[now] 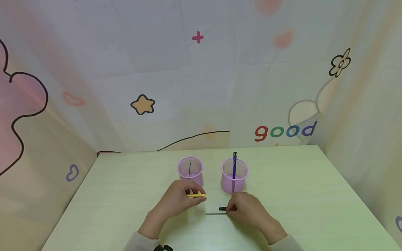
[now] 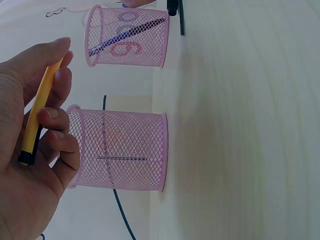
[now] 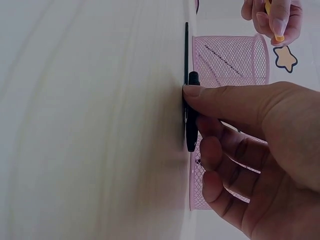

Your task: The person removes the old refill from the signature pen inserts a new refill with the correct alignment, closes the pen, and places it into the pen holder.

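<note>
A yellow pen barrel (image 2: pixel 40 107) with a black end lies in my left hand (image 1: pixel 180 198), gripped by curled fingers and thumb just in front of the left pink mesh cup (image 2: pixel 120 150). Lower on the table, my right hand (image 1: pixel 248 211) pinches a short black pen part (image 3: pixel 192 132) with a threaded-looking end. Right beside that part lies a thin dark pen refill (image 1: pixel 216 213). The right thumb tip covers part of both, so I cannot tell whether the refill is pinched too.
Behind the right hand stands another pink mesh cup (image 1: pixel 233 184) with a blue pen (image 1: pixel 234 167) leaning in it. A thin dark stick (image 1: pixel 190 169) is inside the left cup. A printed curtain (image 1: pixel 201 87) hangs behind the pale table (image 1: pixel 125 195).
</note>
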A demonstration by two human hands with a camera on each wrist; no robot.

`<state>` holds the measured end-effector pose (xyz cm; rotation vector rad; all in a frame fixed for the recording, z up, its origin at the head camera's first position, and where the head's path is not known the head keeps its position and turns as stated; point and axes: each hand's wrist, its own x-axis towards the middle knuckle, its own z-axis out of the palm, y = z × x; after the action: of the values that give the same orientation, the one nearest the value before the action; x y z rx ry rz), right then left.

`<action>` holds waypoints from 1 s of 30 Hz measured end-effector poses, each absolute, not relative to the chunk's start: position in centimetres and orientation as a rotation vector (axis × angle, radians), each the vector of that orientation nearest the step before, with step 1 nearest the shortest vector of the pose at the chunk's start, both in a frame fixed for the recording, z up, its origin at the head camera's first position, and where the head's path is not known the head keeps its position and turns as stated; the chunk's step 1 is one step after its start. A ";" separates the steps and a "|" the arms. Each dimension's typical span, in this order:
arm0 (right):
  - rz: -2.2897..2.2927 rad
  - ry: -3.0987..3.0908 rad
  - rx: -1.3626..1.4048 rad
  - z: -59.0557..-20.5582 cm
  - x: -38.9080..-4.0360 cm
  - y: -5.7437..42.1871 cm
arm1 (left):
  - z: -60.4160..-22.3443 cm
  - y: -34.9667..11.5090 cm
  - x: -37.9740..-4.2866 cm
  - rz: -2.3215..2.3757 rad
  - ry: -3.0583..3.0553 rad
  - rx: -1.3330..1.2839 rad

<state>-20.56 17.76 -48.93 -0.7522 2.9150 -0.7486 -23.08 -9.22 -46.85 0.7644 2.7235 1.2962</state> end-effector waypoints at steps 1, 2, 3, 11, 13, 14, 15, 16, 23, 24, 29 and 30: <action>-0.744 2.917 -0.749 -48.9 -20.6 17.8 | -46.9 -9.2 -23.1 1.298 2.723 0.766; -0.743 2.918 -0.748 -49.0 -20.6 17.7 | -46.9 -9.2 -23.1 1.299 2.723 0.768; -0.740 2.919 -0.748 -49.0 -20.6 17.7 | -46.9 -9.2 -23.1 1.300 2.722 0.768; -0.726 2.929 -0.755 -49.2 -20.7 17.7 | -46.8 -9.2 -23.1 1.303 2.713 0.758; -0.727 2.929 -0.756 -49.2 -20.8 17.7 | -46.8 -9.2 -23.1 1.301 2.712 0.757; -0.728 2.928 -0.756 -49.2 -20.8 17.7 | -46.8 -9.2 -23.1 1.301 2.712 0.758; -0.729 2.928 -0.755 -49.2 -20.8 17.7 | -46.8 -9.2 -23.1 1.302 2.712 0.758; -0.728 2.927 -0.753 -49.2 -20.8 17.7 | -46.8 -9.3 -23.1 1.301 2.713 0.760; -0.737 2.912 -0.734 -49.1 -20.8 17.7 | -46.9 -9.3 -23.2 1.303 2.716 0.763; -0.738 2.910 -0.730 -49.1 -20.8 17.7 | -47.0 -9.3 -23.2 1.302 2.717 0.765; -0.739 2.904 -0.725 -49.2 -20.8 17.8 | -47.0 -9.2 -23.2 1.298 2.720 0.773; -0.740 2.903 -0.725 -49.2 -20.8 17.8 | -47.0 -9.2 -23.2 1.299 2.721 0.773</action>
<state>-20.77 17.77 -49.17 -0.7246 2.9033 -0.7400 -23.21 -9.24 -47.03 0.7735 2.7206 1.2985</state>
